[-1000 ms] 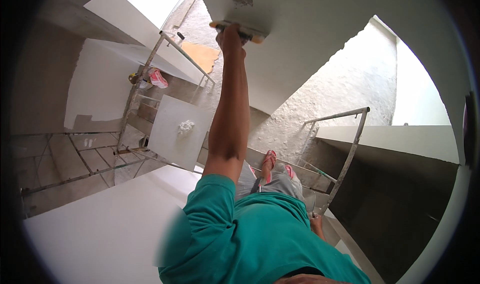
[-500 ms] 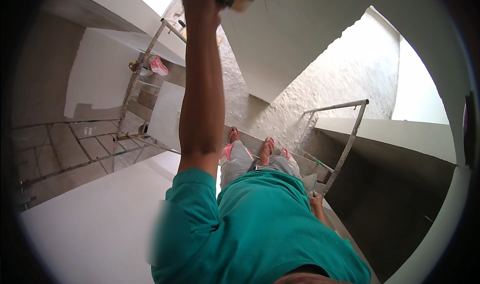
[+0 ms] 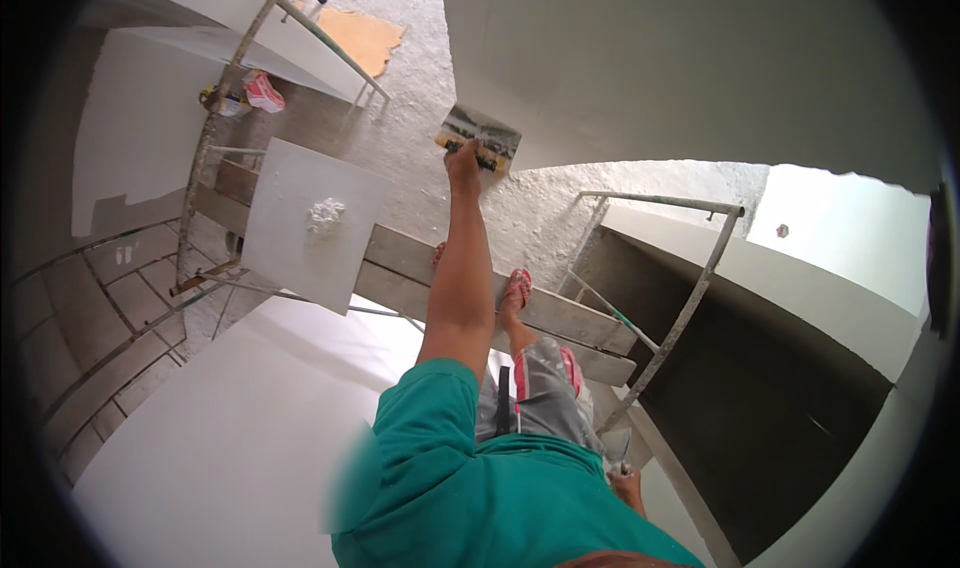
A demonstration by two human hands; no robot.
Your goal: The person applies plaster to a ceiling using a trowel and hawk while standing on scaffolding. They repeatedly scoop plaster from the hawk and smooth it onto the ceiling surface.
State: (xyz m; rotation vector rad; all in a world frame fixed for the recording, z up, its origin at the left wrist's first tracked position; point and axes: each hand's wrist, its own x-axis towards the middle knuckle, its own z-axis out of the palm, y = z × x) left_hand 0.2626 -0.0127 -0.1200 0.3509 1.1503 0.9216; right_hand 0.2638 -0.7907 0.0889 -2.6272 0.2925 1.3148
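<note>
My left hand reaches out straight ahead, wrapped round the yellowish handle of a plastering trowel. The trowel's wide metal blade lies at the near left corner of a smooth grey wall surface; whether it touches cannot be told. Low at my right side, my right hand is closed on a putty knife with its flat blade pointing up. Left of my outstretched arm, a pale square board carries a small heap of white plaster.
My feet stand on wooden planks between two worn metal scaffold frames, one on the left and one on the right. The rough floor below holds a tan sheet. A red-and-white bag lies beyond the left frame.
My left hand with the trowel has come down from the top edge into full view. The view has shifted, showing the plaster heap and more planks. My right hand stays low with the putty knife.
</note>
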